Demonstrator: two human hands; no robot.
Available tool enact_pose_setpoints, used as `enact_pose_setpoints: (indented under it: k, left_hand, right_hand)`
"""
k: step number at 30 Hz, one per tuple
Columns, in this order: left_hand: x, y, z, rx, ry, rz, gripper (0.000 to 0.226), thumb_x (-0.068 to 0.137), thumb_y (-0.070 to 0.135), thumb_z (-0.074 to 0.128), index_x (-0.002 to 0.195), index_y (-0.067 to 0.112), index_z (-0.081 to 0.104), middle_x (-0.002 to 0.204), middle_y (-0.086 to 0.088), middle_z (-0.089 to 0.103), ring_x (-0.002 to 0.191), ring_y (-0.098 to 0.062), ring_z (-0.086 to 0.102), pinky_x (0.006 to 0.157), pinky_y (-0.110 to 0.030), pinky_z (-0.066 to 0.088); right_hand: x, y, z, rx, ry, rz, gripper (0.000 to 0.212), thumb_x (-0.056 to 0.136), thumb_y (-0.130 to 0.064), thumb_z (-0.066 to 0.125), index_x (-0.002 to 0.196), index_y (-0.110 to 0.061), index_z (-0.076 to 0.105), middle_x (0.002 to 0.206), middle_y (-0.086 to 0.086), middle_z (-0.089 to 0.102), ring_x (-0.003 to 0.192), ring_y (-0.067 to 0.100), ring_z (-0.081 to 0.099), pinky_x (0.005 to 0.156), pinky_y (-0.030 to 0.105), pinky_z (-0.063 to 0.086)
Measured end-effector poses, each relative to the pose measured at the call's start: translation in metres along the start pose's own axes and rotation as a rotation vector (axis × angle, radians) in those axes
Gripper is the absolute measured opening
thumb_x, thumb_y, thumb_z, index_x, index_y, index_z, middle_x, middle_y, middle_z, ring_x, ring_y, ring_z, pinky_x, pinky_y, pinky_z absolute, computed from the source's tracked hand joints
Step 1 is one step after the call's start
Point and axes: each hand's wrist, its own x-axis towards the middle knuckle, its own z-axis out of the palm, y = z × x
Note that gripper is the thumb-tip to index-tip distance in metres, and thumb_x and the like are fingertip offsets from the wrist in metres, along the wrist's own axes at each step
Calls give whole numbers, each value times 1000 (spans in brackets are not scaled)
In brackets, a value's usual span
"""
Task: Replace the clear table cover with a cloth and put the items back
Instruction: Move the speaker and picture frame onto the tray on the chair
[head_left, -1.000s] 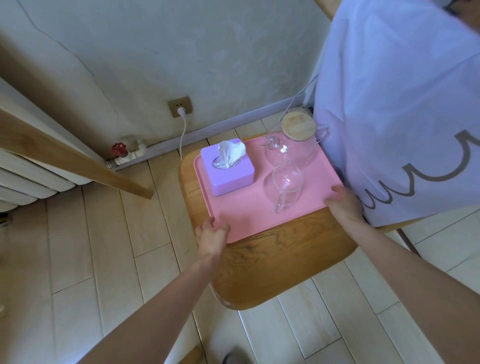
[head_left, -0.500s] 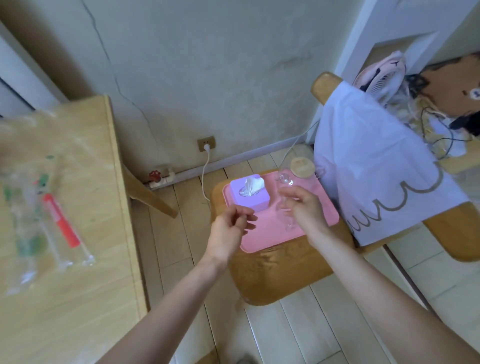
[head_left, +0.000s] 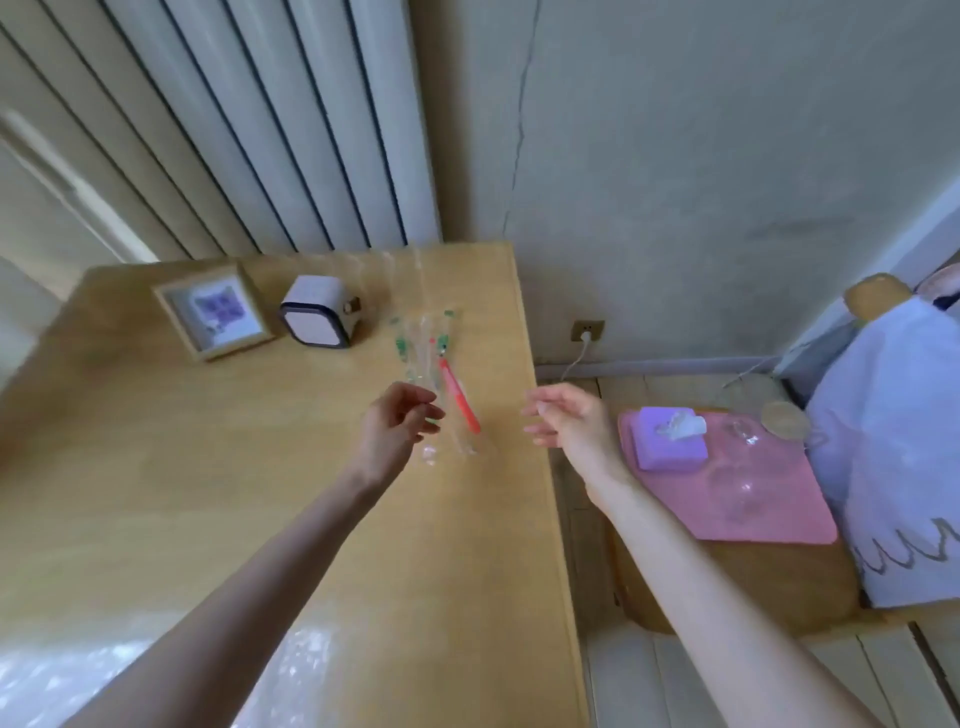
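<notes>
Your left hand (head_left: 397, 423), at the centre of the frame, has its fingers curled loosely, touching or nearly touching the clear vase (head_left: 434, 384) lying on the surface (head_left: 208, 493); whether it grips it I cannot tell. Your right hand (head_left: 563, 418) hangs open and holds nothing, just past the right edge. The frame (head_left: 213, 312) and the speaker (head_left: 319, 318) are not yet removed, the clear cover (head_left: 156, 670) is on, glossy at lower left. The tray (head_left: 779, 509) sits on a stool at the right, the cloth (head_left: 893, 441) beside it. Most work remains, I judge.
</notes>
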Motion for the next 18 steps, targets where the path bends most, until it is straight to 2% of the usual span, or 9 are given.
enact_pose_setpoints:
  k: [2,6,11,14,16,18]
  left_hand:
    - [-3,-10,-34,19,32,-37,18,93,-4,40,101,4,55,85,-5,65,74,-20,62,64,-22,45]
    - [-7,-29,-91,33,121,-86,17,94,-2,41,101,5,55,88,-7,66,74,-20,62,65,-25,45]
    - [5,-42,-150,62,232,-110,20,92,-1,40,104,8,53,95,-10,67,72,-18,63,63,-25,46]
    - [28,-46,-188,134,298,-114,21,90,0,40,104,10,52,100,-12,68,75,-25,64,66,-28,48]
    - [42,-51,-211,196,317,-135,21,88,1,40,102,10,53,102,-13,69,77,-27,64,73,-33,48]
    - [49,-57,-227,247,291,-159,21,87,1,41,100,10,54,101,-13,69,78,-26,64,73,-31,48]
  right_hand:
    - [-1,-10,34,-28,-61,-5,26,95,-2,48,85,-20,63,87,6,67,63,10,62,53,16,48]
    - [-2,-30,90,-105,-164,-32,26,94,-1,48,82,-20,63,88,7,68,62,13,60,57,22,50]
    - [14,-54,142,-235,-214,-51,23,93,0,45,93,-12,64,89,5,65,61,12,58,55,17,49]
    - [35,-66,167,-324,-209,-96,22,91,-1,46,94,-15,64,91,3,63,60,12,58,55,20,49]
    - [54,-71,185,-396,-187,-118,20,90,-5,49,96,-17,63,93,2,63,64,15,61,62,28,53]
    - [74,-74,202,-486,-170,-141,21,88,-8,52,101,-21,62,99,2,64,75,20,63,76,38,55]
